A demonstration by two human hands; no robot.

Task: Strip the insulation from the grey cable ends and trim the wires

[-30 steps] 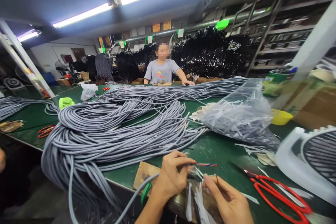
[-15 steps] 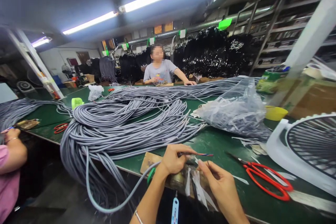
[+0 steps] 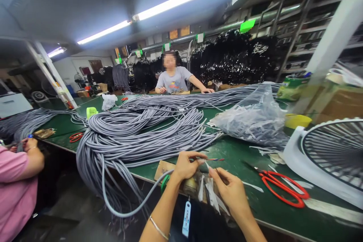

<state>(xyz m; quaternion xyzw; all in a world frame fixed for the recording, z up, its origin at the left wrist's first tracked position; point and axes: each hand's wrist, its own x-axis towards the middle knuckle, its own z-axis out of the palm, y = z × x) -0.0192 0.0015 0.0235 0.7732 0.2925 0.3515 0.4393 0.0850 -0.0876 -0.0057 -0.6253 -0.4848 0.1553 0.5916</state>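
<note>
My left hand (image 3: 185, 166) is closed round the end of a grey cable (image 3: 124, 214), which loops down below the table edge. Thin coloured wires (image 3: 217, 159) stick out past its fingertips to the right. Close beside it, my right hand (image 3: 231, 189) pinches a thin white strip (image 3: 208, 165) that runs to the left fingertips. Beneath both hands sits a worn block (image 3: 190, 187) with loose white strips (image 3: 210, 193) hanging off its front. Red-handled scissors (image 3: 283, 187) lie to the right of my right hand.
Coiled grey cables (image 3: 147, 136) cover much of the green table (image 3: 238, 162). A clear bag of white scraps (image 3: 252, 121) and a white fan (image 3: 326, 159) stand right. One co-worker (image 3: 174, 77) sits opposite; another in a pink sleeve (image 3: 17, 170) works at left.
The view has swung slightly left. My right hand has come a little nearer my left, and a white strip now shows between their fingertips. The pink-sleeved co-worker shows more fully.
</note>
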